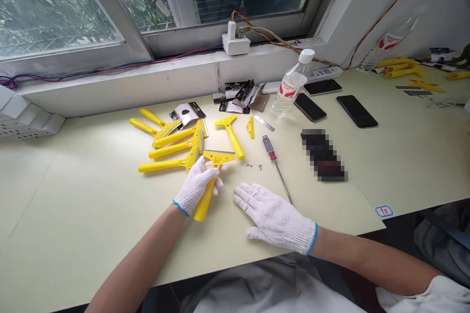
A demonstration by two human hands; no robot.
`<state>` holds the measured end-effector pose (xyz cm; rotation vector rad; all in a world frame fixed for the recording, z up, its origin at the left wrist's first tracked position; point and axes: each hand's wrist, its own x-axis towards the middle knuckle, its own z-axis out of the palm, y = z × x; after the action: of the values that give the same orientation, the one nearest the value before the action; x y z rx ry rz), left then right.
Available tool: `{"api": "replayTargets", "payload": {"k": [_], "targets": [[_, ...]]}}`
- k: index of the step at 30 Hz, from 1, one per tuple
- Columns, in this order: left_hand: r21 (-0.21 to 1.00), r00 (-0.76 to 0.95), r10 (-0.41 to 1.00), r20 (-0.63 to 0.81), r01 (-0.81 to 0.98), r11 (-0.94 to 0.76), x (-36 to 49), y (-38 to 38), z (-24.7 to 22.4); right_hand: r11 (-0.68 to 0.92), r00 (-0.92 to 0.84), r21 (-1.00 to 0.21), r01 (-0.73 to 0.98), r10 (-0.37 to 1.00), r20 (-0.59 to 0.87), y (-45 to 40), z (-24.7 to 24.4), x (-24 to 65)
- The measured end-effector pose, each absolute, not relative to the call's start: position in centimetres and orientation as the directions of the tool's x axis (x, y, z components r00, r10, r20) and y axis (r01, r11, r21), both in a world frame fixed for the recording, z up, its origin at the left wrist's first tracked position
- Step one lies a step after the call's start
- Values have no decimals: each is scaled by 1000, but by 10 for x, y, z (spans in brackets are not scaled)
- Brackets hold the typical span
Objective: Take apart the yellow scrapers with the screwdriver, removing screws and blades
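My left hand (198, 183), in a white knit glove, is closed around the neck of a yellow scraper (205, 200), whose blade edge points away from me. My right hand (275, 215), gloved too, lies flat on the table, fingers stretched toward the left. Just beyond it rests a screwdriver (278, 166) with a clear and red handle. Small screws (259, 167) lie past my fingers. Farther back are a yellow scraper body (231, 136), a small yellow clamp piece (250, 128) and a loose blade (264, 123). Several yellow scrapers (172, 148) lie left of my left hand.
Black-and-white cardboard packaging (242, 97) is heaped by the wall. A water bottle (290, 85) stands at the back, near phones (357, 111). A pixelated dark object (323, 155) lies to the right. White boxes (27, 115) sit at the far left. A power strip (325, 74) runs along the wall.
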<state>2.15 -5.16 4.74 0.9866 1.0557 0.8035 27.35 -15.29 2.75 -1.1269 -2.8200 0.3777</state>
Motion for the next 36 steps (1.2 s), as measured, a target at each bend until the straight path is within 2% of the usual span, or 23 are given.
{"api": "replayTargets", "payload": {"k": [6, 11, 36], "targets": [[937, 312, 900, -304, -75, 342, 22, -52, 46, 592, -616, -245, 768, 788, -26, -129, 23, 291], [945, 329, 900, -287, -59, 323, 21, -54, 46, 564, -572, -222, 795, 820, 33, -108, 19, 300], [950, 328, 901, -285, -27, 311, 22, -54, 47, 520, -547, -255, 816, 836, -45, -67, 26, 295]]}}
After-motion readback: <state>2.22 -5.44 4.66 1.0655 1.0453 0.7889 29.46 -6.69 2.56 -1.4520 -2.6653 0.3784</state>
